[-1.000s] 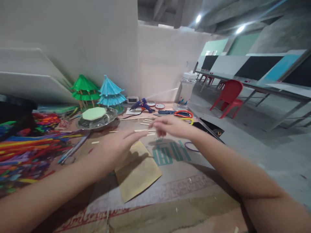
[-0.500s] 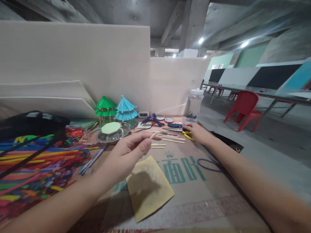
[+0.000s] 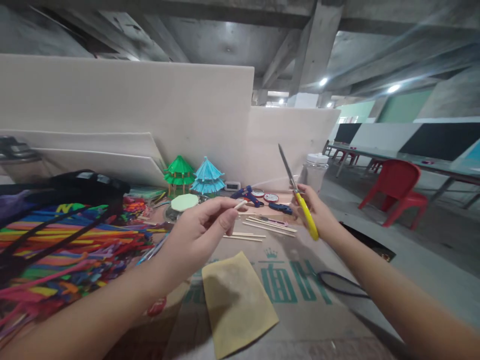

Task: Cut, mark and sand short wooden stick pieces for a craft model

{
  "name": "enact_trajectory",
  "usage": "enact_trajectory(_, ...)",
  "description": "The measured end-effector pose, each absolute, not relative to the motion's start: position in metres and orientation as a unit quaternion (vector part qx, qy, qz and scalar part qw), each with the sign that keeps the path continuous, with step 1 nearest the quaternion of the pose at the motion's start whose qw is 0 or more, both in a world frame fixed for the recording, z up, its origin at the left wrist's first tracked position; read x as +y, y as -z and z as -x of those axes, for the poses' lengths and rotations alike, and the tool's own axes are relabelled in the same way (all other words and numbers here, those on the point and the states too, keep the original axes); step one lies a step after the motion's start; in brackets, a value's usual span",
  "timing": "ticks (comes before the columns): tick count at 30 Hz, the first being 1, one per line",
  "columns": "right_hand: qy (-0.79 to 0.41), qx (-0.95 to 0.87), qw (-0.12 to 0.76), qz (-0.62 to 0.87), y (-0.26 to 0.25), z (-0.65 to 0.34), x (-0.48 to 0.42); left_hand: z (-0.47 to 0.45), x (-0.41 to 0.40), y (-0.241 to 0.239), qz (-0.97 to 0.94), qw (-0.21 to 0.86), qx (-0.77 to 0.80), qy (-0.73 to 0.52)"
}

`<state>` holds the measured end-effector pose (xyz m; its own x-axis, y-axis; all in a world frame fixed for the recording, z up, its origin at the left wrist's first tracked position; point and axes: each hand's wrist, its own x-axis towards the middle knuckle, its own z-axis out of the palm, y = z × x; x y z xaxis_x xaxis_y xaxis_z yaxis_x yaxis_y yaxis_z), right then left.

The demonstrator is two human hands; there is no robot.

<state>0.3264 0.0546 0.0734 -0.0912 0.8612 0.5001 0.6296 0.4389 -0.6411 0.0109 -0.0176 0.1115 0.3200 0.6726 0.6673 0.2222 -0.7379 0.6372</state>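
Observation:
My left hand (image 3: 200, 227) is raised over the cardboard-covered table (image 3: 300, 310), its thumb and fingers pinched on a short thin wooden stick (image 3: 240, 204). My right hand (image 3: 314, 212) holds yellow-handled scissors (image 3: 298, 197) off the table, blades pointing up and to the left. The two hands are apart, with the stick's tip a short way left of the scissors. Below them lie several loose wooden sticks (image 3: 262, 226) and a tan sheet of paper (image 3: 236, 302).
A heap of coloured pipe cleaners (image 3: 63, 240) fills the left side. Green (image 3: 180, 172) and blue (image 3: 207, 176) paper pagodas, a plate with a pale green disc (image 3: 183, 202), a blue glue gun (image 3: 245, 194), tape rolls and a clear jar (image 3: 315, 170) stand at the back. A red chair (image 3: 393, 192) is at right.
My right hand reached to the back right of the table, took the yellow-handled scissors and lifted them. My left hand closed on the short stick and raised it.

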Motion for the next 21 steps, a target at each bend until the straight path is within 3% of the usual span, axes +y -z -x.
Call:
enact_trajectory(2,-0.234,-0.74,0.449,0.442,-0.082,-0.293,0.025,-0.008,-0.018,-0.113,-0.8,0.159,0.291,-0.501)
enact_trajectory(8,-0.362,-0.755,0.435,0.33,-0.084,-0.239,-0.033,-0.006,-0.022,-0.12,-0.809,0.063,0.304,-0.499)
enact_trajectory(21,-0.354,-0.776,0.398,0.338,-0.074,-0.238,-0.032,-0.004,-0.017,-0.118,-0.826,-0.018,0.292,-0.481)
